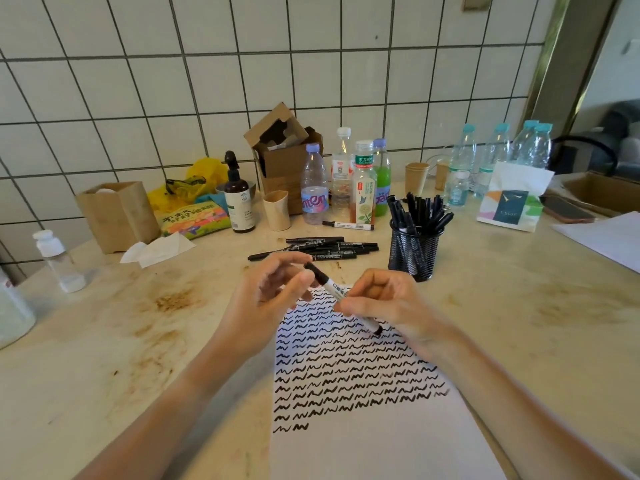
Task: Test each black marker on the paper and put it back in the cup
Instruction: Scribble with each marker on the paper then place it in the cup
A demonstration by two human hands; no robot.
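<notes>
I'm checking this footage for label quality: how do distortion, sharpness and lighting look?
Head view: wide-angle distortion bends the tile wall lines and table edges; the centre is fairly sharp, with the scribbles on the paper crisp and the marker label unreadable; the left hand and right hand look slightly soft; lighting is soft and even, without harsh shadows or glare.

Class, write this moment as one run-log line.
right hand: holds marker | left hand: at cap end | paper: squiggle rows | mesh cup: full of markers
</notes>
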